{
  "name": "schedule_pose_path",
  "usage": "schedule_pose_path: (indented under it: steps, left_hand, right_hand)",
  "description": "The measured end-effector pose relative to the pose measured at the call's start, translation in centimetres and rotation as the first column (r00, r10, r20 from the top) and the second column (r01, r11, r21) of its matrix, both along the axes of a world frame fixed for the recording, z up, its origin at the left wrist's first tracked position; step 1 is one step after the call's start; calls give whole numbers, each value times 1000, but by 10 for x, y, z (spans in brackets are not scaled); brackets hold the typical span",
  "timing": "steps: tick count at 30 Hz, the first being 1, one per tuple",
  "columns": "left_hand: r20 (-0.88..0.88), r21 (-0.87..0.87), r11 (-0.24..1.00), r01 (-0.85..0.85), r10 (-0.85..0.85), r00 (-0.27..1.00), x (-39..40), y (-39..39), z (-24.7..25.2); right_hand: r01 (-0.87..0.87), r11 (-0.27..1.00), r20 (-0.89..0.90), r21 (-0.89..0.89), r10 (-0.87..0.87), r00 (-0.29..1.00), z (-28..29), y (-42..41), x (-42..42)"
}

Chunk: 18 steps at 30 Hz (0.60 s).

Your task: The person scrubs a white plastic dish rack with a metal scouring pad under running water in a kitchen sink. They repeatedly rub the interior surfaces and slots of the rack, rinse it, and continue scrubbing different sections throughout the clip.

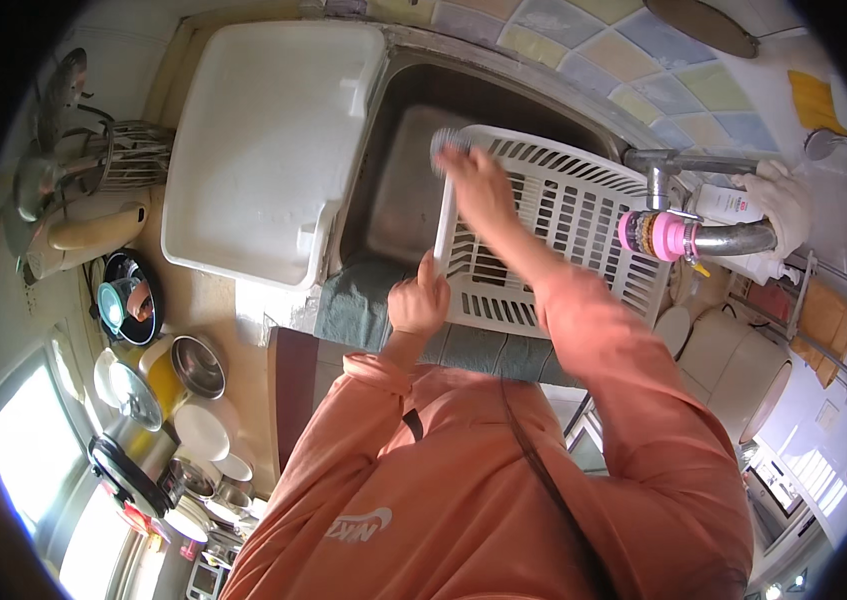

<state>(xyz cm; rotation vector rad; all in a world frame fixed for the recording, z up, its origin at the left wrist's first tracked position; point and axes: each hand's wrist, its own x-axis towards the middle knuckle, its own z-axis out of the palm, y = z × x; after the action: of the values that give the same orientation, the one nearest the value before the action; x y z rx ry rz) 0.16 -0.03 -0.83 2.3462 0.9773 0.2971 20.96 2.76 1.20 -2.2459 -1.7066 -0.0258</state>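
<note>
A white slotted plastic dish rack [447, 225] rests tilted over the right part of a stainless steel sink [399, 199]. My left hand [419, 301] grips its near left corner, with the thumb or a finger up along the rim. My right hand [480, 187] reaches across the rack and presses a grey scrubber [449, 139], apparently steel wool, against the far left corner of the rim. That hand is slightly blurred, and its fingers partly cover the scrubber.
A large white plastic tray [266, 150] lies left of the sink. At right, a metal faucet [657, 187] and a pink-jointed spout [667, 234] jut over the rack. Green cloth [352, 306] covers the sink's front edge. Pots [199, 366] and lids crowd the left counter.
</note>
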Motion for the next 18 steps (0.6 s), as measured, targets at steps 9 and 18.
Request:
schedule_pose_path:
  steps: [9,18]
  left_hand:
    - [8,10,1000,3,-3,1000,1,3,-1]
    - [-7,25,1000,2,-2,1000,1,4,-2]
  right_hand:
    - [-103,976,-6,-190,103,995,8,-27,-34]
    - [-27,998,68,64,23,997,3,1,-31]
